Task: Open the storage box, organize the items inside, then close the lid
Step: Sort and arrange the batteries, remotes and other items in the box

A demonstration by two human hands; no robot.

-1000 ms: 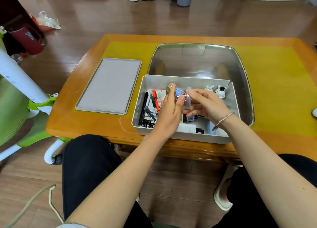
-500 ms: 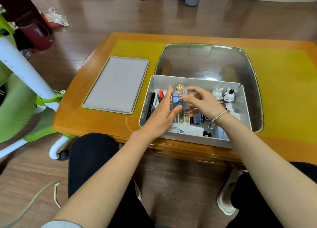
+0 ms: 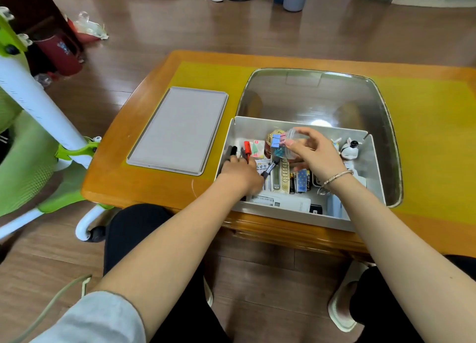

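Note:
The white storage box (image 3: 304, 215) stands open at the table's near edge, partly inside a steel tray. Its grey lid (image 3: 180, 128) lies flat to the left. My right hand (image 3: 313, 153) holds a clear jar of coloured binder clips (image 3: 284, 143) above the box's middle. My left hand (image 3: 240, 174) is down in the box's left part, knuckles up, fingers curled among the black and red pens (image 3: 246, 148). A dark marker (image 3: 270, 168) sticks out from its thumb side. Batteries, a card and small items fill the box floor. Two small figurines (image 3: 349, 149) stand in the far right corner.
The steel tray (image 3: 316, 98) sits on a yellow mat (image 3: 432, 141) on the wooden table. A green and white chair (image 3: 38, 141) stands at the left. My knees are under the table's near edge.
My left hand let go of the jar and dropped left into the pens. The right hand alone now holds the jar, tipped on its side.

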